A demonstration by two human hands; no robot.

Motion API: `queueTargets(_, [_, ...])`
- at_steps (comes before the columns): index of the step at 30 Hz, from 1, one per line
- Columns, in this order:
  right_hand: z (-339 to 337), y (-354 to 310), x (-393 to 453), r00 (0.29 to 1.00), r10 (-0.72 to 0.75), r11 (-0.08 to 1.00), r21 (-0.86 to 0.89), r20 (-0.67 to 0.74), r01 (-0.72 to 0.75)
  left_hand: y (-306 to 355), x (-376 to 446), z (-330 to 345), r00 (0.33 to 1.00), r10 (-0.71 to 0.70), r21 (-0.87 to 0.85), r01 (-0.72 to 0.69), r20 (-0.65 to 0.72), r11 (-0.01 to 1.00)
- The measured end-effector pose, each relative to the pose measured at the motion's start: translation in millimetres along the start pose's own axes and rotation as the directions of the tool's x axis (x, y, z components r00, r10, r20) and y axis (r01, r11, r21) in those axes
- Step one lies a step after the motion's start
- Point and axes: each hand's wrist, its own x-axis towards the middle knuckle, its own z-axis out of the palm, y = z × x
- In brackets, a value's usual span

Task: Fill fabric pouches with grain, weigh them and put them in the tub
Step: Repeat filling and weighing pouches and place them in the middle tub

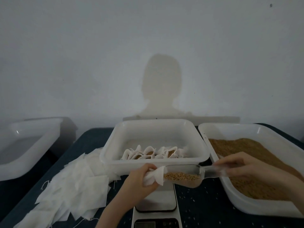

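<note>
A white fabric pouch point(153, 177) is gripped by the left hand point(141, 181), fingers curled round its bunched body, with its mouth turned toward the right. A clear plastic scoop point(185, 175) is held by its handle in the right hand point(241, 167), fingers closed around it, and its lip is set against the pouch mouth; a layer of brown grain point(181, 176) is seen inside the scoop. Both are held above the scale point(156, 204) at the near edge of the desk point(202, 209). Behind them, filled pouches point(153, 153) are gathered in the middle tub point(154, 163). A larger tub of grain point(246, 206) is placed at the right edge, and a pile of flat empty pouches point(74, 186) is spread toward the left edge.
</note>
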Motion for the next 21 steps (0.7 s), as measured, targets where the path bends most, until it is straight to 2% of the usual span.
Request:
queueTargets(7, [5,-3,10,1.000,-0.002,0.999,0.042,0.030,0.001,10,-2,-4,0.996,0.063,0.008,-0.063,0.060,0.998])
queueTargets(9, [7,-6,12,1.000,0.029,0.999,0.036,0.013,-0.029,10,-4,-7,0.987,0.089,-0.096,-0.076,0.134,0.992])
queueTargets(12, [8,-9,14,0.999,0.044,0.999,0.024,-0.010,-0.044,5,-8,-11,0.974,0.070,-0.227,-0.019,0.215,0.974])
queueTargets(16, [10,-11,15,1.000,0.021,0.999,0.037,0.003,-0.021,3,-7,-13,0.980,0.043,-0.218,0.000,0.192,0.976])
queueTargets(21, [10,-11,20,0.999,-0.033,0.999,-0.025,0.036,0.034,-2,-3,-13,0.986,0.007,-0.168,0.021,0.165,0.986])
